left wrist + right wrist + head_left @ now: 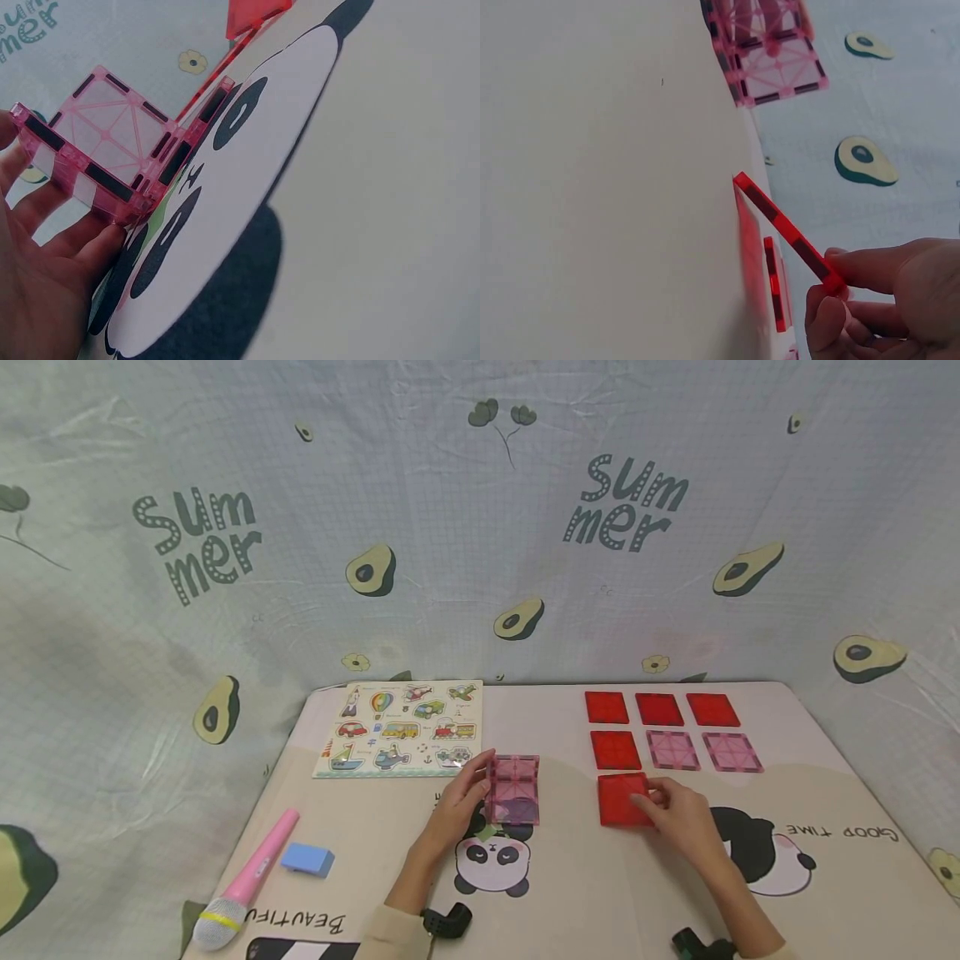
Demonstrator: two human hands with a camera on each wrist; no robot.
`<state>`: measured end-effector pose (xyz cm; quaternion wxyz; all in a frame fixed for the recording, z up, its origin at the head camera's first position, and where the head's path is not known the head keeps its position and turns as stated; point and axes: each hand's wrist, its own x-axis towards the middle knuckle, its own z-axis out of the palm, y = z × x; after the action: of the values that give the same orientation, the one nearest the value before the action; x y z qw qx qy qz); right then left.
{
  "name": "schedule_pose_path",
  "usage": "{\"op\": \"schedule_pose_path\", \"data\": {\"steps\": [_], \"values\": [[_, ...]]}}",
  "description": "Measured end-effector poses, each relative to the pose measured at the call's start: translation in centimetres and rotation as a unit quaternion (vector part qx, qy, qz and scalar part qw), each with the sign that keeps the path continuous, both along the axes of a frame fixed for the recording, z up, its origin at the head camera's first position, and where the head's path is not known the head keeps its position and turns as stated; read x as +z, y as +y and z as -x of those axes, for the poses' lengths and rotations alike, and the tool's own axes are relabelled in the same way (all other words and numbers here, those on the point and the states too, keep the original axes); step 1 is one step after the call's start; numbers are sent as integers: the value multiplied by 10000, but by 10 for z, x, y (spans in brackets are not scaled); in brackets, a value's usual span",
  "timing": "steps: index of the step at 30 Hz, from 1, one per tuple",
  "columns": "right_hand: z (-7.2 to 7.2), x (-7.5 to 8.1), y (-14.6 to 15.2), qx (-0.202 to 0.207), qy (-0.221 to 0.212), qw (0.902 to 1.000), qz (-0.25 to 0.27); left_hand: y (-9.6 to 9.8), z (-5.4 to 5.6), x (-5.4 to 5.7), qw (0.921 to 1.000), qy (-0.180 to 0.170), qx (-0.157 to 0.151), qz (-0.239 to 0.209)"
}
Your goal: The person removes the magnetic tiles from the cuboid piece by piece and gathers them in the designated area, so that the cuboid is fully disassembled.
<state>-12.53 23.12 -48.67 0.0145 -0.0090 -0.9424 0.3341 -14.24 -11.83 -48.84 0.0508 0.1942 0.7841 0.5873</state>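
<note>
My left hand (450, 810) holds a small structure of clear pink magnetic tiles (514, 789), its fingers against the left side. In the left wrist view, a standing pink tile (105, 124) and black magnet strips show along the structure's edges. Part of my left thumb is cut off there. My right hand (678, 814) pinches a red magnetic tile (621, 800) by its right edge, between thumb and fingers. Seen from the right wrist, this red tile (784, 229) is tilted, with its gripped edge lifted and its other edge low at the table.
Beyond the right hand lie several red tiles (615, 750) and two pink tiles (673, 750) in rows. A vehicle picture board (405, 727) lies at the back left. A pink toy microphone (258, 860) and a blue block (307, 859) are on the left. Patterned cloth (450, 527) hangs behind.
</note>
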Motion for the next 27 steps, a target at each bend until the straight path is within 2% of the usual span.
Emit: {"op": "schedule_pose_path", "data": {"steps": [11,27], "values": [[4,-7,9,58,-259,9992,-289,0,0,1,10000,-28,17,19],[6,-15,9,-180,-458,9984,-292,0,0,1,10000,-25,-38,-62]]}}
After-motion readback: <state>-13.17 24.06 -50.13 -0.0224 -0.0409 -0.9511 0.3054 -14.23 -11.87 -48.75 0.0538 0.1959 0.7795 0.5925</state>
